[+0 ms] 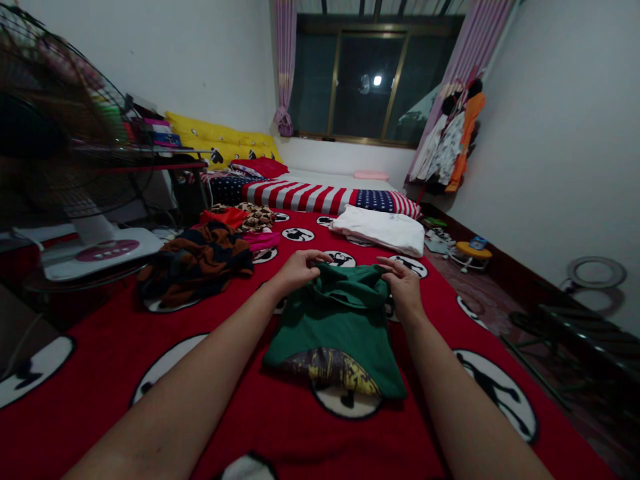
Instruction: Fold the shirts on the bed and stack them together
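Observation:
A green shirt (335, 327) lies folded on the red patterned blanket (240, 407), its gathered upper edge away from me. Part of a yellow and dark print shows at its near edge. My left hand (300, 272) pinches the shirt's far left corner between thumb and fingers. At the far right corner, my right hand (404, 285) grips the fabric, fingers over the top and thumb mostly hidden. Beyond the shirt lies a folded white garment (380, 230). To the left is a crumpled brown and navy striped garment (200, 263).
Red and leopard-print clothes (240, 217) lie heaped behind the striped garment. A fan (95, 240) stands close on the left. At right are a yellow-topped stool (473, 251) and a dark rack (590, 340). A flag-patterned cover (300, 195) lies across the far end.

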{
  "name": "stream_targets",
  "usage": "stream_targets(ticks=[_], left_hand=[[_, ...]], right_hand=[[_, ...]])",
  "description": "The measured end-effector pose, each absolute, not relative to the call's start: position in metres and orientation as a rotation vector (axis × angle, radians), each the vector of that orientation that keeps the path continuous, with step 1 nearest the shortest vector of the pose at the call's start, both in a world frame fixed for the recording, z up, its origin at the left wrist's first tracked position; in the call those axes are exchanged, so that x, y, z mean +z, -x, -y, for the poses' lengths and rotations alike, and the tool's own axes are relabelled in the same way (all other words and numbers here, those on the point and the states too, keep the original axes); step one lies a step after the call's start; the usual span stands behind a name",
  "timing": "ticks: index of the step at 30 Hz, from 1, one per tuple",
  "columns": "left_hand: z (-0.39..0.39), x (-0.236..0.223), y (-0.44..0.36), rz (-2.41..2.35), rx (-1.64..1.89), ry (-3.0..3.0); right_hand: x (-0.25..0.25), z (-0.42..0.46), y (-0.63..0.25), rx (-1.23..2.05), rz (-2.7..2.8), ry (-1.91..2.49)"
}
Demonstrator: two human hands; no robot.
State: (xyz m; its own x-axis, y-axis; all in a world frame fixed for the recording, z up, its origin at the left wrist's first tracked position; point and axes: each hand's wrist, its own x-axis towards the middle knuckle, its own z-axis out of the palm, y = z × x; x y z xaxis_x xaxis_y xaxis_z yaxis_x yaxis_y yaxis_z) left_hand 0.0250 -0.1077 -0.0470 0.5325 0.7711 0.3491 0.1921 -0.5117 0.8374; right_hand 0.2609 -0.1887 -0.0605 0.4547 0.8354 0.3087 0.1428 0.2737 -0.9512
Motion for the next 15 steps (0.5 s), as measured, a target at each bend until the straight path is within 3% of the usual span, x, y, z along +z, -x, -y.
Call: stream_targets(ticks=[7, 15], left_hand=[[0.130, -0.035, -0.036, -0.360, 0.374, -2.050], [0.140, -0.054, -0.056, -1.004, 0.854, -2.418]], right_hand=[[-0.062, 0.188, -0.266, 0.661, 1.018, 1.294], [-0.076, 0.181, -0.269, 0.378, 1.360, 1.586]])
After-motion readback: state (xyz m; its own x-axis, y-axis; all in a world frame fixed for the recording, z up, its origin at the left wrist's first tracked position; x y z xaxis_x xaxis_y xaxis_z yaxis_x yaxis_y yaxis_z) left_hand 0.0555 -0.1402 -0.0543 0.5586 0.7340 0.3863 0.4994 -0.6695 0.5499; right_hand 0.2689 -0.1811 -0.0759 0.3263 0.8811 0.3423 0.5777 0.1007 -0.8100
